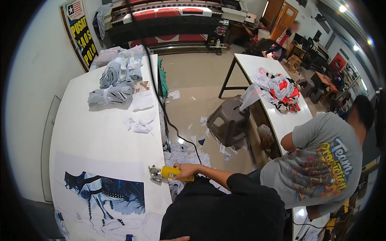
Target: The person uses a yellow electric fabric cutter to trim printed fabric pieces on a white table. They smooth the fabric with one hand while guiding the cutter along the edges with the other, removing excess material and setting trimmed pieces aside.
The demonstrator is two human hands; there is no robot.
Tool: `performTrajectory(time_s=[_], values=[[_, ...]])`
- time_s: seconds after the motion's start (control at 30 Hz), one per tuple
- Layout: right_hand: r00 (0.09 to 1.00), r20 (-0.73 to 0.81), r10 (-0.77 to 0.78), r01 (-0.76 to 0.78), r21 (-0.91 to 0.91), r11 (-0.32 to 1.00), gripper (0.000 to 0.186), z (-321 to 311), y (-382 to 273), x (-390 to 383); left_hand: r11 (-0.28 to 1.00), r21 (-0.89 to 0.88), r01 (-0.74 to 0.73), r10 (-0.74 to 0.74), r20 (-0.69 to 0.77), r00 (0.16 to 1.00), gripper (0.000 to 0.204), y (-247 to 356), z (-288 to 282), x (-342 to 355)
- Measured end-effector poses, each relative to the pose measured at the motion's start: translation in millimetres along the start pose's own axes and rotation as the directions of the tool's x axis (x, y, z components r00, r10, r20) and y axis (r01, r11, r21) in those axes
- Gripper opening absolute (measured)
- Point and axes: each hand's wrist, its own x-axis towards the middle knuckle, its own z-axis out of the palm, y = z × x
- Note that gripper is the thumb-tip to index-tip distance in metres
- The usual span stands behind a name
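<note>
Gripping the yellow cutter [172,172] in the right hand [185,170], fingers wrapped tight round its handle, blade end at the bench [104,136] edge on the printed fabric [104,193]. Best kept flat and fed slowly along the print line. Left hand [177,239] barely visible; grip unclear.

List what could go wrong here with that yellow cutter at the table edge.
The yellow cutter sits right at the edge of the white table in the right hand; a slip could drop it or nick the printed fabric.

Its black cord trails across the table and floor and may snag.

Paper scraps on the floor could make footing slippery.
</note>
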Motion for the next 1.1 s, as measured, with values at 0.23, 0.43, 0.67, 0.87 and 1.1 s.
performTrajectory(time_s=[0.23,0.43,0.67,0.87,1.1], values=[[1.000,0.025,0.010,-0.011,0.035,0.999,0.088,-2.5,10.7,3.0,0.999,-0.052,0.007,-0.018,-0.214,0.977,0.067,-17.6,-7.3,-9.7],[0.999,0.028,-0.046,0.047,-0.044,0.998,0.087,-17.3,20.7,11.5,0.904,-0.235,0.357,-0.413,-0.262,0.872,0.075,-63.8,-6.3,-39.0],[0.996,0.031,-0.081,0.083,-0.092,0.992,0.088,-21.1,31.1,19.1,0.724,-0.378,0.577,-0.673,-0.204,0.711,0.079,-112.5,-37.1,-26.7],[0.999,-0.018,-0.040,0.038,-0.073,0.997,0.084,-8.9,50.7,26.4,0.486,-0.313,0.816,-0.873,-0.121,0.473,0.080,-173.0,-17.5,-62.7],[0.998,0.022,-0.060,0.061,-0.029,0.998,0.083,-13.5,39.0,28.0,0.162,-0.212,0.964,-0.963,-0.248,0.108,0.080,-168.6,19.2,-124.0]])
